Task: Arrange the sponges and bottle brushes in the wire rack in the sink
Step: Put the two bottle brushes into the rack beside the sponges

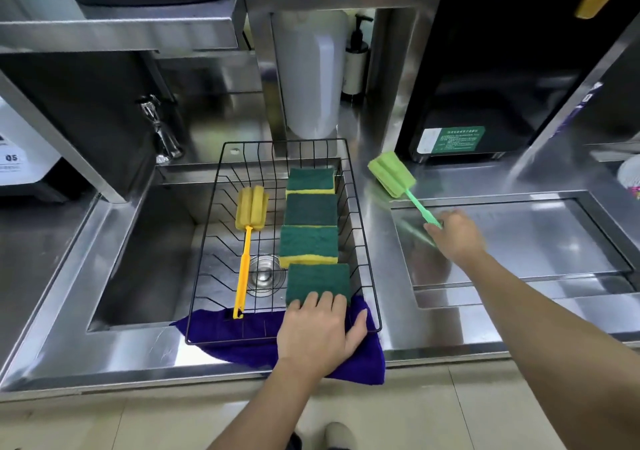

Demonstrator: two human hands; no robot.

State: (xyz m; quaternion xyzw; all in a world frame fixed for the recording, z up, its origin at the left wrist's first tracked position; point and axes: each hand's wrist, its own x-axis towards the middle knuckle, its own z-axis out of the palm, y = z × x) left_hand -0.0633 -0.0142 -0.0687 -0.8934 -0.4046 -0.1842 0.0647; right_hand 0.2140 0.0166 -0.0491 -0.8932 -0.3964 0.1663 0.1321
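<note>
Left hand (320, 328), nearest the camera: palm down, fingers spread and apart, fingertips resting on the nearest sponge (318, 285) at the front edge of the rack (370, 276); it presses or steadies and clamps nothing. Beyond it, three more sponges (309, 229) lie green side up in a row toward the back, edge to edge, filling the rack's right half. Yellow brush (246, 238): in the left half, foam head toward the back, handle running forward to the front rim. Rack: black wire, set over the sink (145, 241), its front edge resting on a blue cloth (263, 349) on the counter (384, 227).

Right hand (457, 234): out over the counter to the right of the rack, fingers closed on the handle end of the green brush (393, 174). Foam head points away and to the left, near the rack's back right corner but outside it; motion blur hides whether the head touches the counter.

Step in hand, as judged: bringing in the last item, the sponges and one brush being already placed. Next move calls for carrying the green brush leftward over the rack's right wall and the sponges, then laying it beside the yellow one in the free strip between that brush and the sponges.
</note>
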